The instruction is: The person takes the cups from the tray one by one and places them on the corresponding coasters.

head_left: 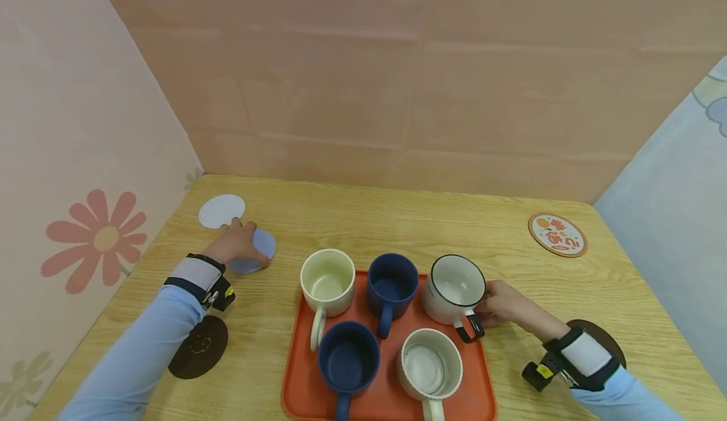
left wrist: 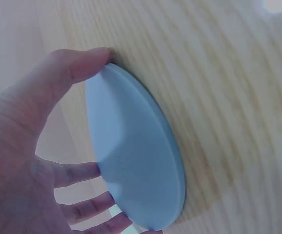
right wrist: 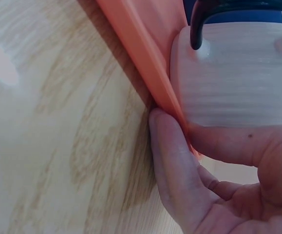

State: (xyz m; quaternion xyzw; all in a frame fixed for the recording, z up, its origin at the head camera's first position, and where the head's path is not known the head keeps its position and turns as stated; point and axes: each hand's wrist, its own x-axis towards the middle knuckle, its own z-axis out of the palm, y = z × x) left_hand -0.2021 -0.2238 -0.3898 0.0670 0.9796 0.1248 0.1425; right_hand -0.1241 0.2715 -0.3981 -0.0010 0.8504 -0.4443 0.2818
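My left hand [head_left: 238,242] grips a round pale blue coaster [head_left: 264,244] by its edge. In the left wrist view the thumb meets one end of the coaster [left wrist: 136,141] and the fingers the other side. At the tray's far right corner, my right hand [head_left: 505,301] pinches the rim of the orange tray [head_left: 295,383], thumb inside beside a white mug [head_left: 449,307] with black rim and handle. Also on the tray are a cream mug [head_left: 337,295], a navy mug [head_left: 400,304] behind, another navy mug [head_left: 348,380] in front, and an off-white mug [head_left: 423,389].
A white round coaster [head_left: 221,211] lies beyond my left hand, and a dark brown one [head_left: 199,348] beside my left forearm. At the far right is a coaster with red lettering [head_left: 558,235]. Another dark coaster [head_left: 610,339] is partly hidden by my right wrist. Walls enclose the table.
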